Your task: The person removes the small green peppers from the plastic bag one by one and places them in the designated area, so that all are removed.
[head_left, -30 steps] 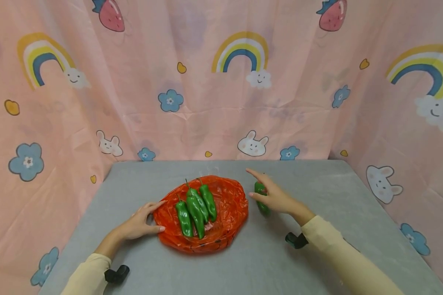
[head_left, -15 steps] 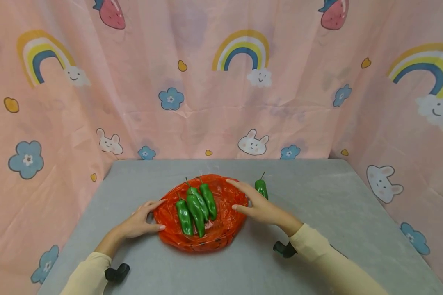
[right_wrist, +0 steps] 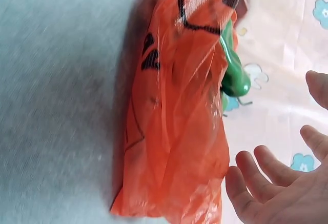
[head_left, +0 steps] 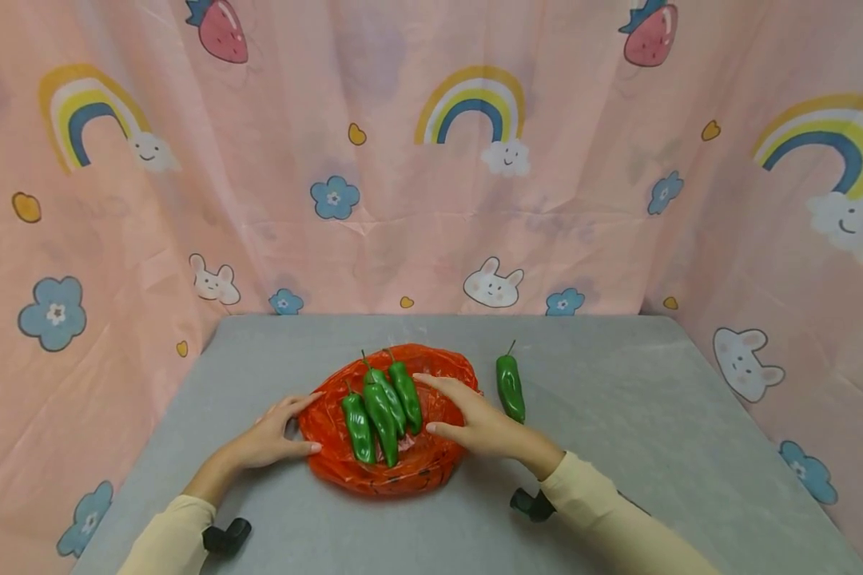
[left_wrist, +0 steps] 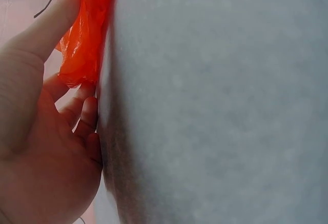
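Note:
A crumpled red-orange plastic bag (head_left: 439, 463) with black printed marks lies rolled open on the table. Several green peppers (head_left: 359, 427) sit side by side in it, stems pointing to the back. My left hand (head_left: 268, 435) grips the bag's left edge; in the left wrist view, its thumb (left_wrist: 54, 21) lies over the bag and the other fingers are at the lower edge. Over the bag's right side reaches my right hand (head_left: 478, 423), thumb and fingers spread, fingertips close to the rightmost pepper. Behind that hand, another green pepper (head_left: 509, 387) rests on the table.
The grey table (head_left: 618, 383) ends at a pink curtain (head_left: 431, 255) printed with rainbows, flowers and rabbits, which also hangs along both sides. Black wrist-camera mounts (head_left: 226, 537) stick out from the cream sleeves (head_left: 172, 527).
My right hand has moved left and toward me, from over the lone pepper to over the bag, uncovering that pepper. The left hand stays at the bag's edge.

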The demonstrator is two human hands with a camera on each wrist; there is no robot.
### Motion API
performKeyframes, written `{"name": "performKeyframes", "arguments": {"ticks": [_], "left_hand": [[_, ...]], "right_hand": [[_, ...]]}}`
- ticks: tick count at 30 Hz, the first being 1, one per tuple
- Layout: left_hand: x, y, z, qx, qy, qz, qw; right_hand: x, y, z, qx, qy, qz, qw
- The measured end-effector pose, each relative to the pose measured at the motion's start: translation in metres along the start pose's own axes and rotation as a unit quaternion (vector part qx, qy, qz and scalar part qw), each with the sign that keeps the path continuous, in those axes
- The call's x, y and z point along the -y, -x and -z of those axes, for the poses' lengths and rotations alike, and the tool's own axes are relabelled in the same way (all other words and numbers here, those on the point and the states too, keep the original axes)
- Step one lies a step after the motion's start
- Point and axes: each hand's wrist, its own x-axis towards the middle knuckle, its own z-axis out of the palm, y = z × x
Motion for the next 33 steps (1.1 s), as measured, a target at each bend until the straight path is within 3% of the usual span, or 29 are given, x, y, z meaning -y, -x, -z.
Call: {"name": "performKeyframes", "arguments": {"ticks": [17, 33], "left_hand": [[0.003, 0.0, 0.001, -0.002, -0.005, -0.001, 1.0], [0.002, 0.0, 0.001, 0.002, -0.003, 0.001, 1.0]], "right_hand": [[0.006, -0.014, -0.029, 0.038, -0.021, 0.02, 0.9989], [0.006, -0.029, -0.045, 0.07, -0.021, -0.002, 0.9973]]}}
